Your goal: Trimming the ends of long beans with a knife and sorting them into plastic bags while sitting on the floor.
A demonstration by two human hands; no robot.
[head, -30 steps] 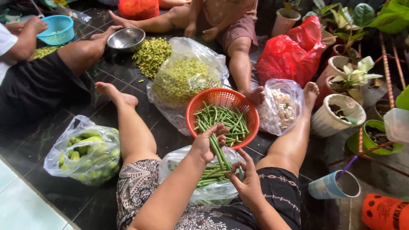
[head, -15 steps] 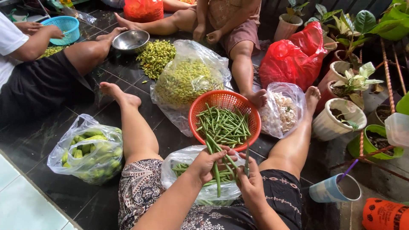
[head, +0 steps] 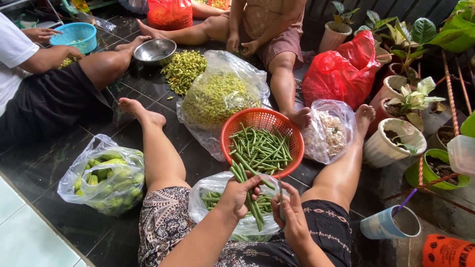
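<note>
Long green beans gripped over a clear bag, an orange basket just beyond.

The left hand (head: 241,195) was curled around a bundle of slim, smooth green beans (head: 246,184), while the right hand (head: 292,217) pinched a thin knife (head: 280,200) beside it. Both hovered above a crinkled clear plastic bag (head: 213,198) of more beans on the person's lap. Past them sat a round orange mesh basket (head: 262,143) of beans on the glossy dark tiled floor (head: 44,163), then a translucent bag of small yellow-green chillies (head: 217,96).
</note>
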